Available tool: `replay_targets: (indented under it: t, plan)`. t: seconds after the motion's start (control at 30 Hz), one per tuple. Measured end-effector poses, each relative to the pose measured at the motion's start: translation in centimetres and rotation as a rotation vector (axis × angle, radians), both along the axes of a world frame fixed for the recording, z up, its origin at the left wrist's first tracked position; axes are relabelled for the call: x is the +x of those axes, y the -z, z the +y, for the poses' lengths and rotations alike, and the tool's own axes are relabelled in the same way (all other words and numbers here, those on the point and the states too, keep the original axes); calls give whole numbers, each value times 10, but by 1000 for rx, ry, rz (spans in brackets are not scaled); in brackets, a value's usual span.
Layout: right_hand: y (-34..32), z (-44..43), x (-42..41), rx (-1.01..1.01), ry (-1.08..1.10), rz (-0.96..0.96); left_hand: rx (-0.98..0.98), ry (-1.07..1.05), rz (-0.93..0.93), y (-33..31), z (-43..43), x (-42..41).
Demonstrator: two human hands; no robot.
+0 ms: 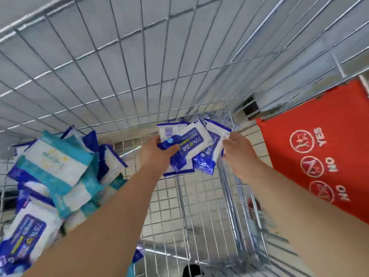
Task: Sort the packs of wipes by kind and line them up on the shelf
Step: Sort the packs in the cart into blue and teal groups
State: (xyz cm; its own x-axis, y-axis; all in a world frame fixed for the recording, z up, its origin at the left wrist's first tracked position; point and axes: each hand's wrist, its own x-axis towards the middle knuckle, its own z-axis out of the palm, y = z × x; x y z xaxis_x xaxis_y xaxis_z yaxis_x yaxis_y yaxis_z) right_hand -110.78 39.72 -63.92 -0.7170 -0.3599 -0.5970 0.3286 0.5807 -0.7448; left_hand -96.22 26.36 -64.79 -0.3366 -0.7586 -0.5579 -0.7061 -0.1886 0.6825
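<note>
My left fingers (169, 147) are wrapped over the edge of a flat blue-and-white plastic pack of wipes (186, 148), thumb side pressing it from below, so my left hand (157, 154) is clamped on it. That pack sits on top of a small fan of the same blue-and-white packs (207, 156), all bunched together at the far corner of the silver wire-mesh shopping cart (119, 76). My right fingers (229, 140) pinch the right edge of the outermost pack in that fan (218, 134), and my right hand (239, 154) is closed around that edge (how many packs it actually grips I cannot tell, since they overlap). Both my bare forearms reach in from the near side of the cart.

Down at the left of the cart lies a loose heap of more packs: a teal-and-white soft pack (58, 162) tilted on top, other teal ones under it, and blue-and-white ones mixed in around them, including one with a dark blue label (28, 236) near my left elbow. They touch and overlap with no order to them.

Through the wire bottom I see pale tiled floor (199, 196). Just outside the right wall of the cart hangs a red panel with white circle symbols and the words YES and NO (319, 156).
</note>
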Motion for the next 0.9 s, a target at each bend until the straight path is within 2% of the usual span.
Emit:
replay_targets:
  t: [0.17,0.27,0.33,0.43,0.5,0.63,0.77,0.9]
  plan:
    - [-6,-1,-1,-87,-137,-71,-20,18,9,0,0,-6]
    - [-18,3,0,-24,-258,-84,-45,76,-3,-5,3,-5]
    - [-25,7,4,97,-368,48,-96,123,-65,-16,3,-5]
    - [-41,9,12,268,-532,351,-208,243,-162,-45,-1,5]
    - [-59,2,24,303,-606,443,-268,303,-172,-73,-5,21]
    - [-104,-29,64,280,-738,607,-528,471,-288,-131,-18,75]
    - [-135,-68,117,167,-906,793,-766,518,-358,-162,-46,150]
    - [-140,-107,167,100,-1030,864,-801,610,-602,-165,-77,211]
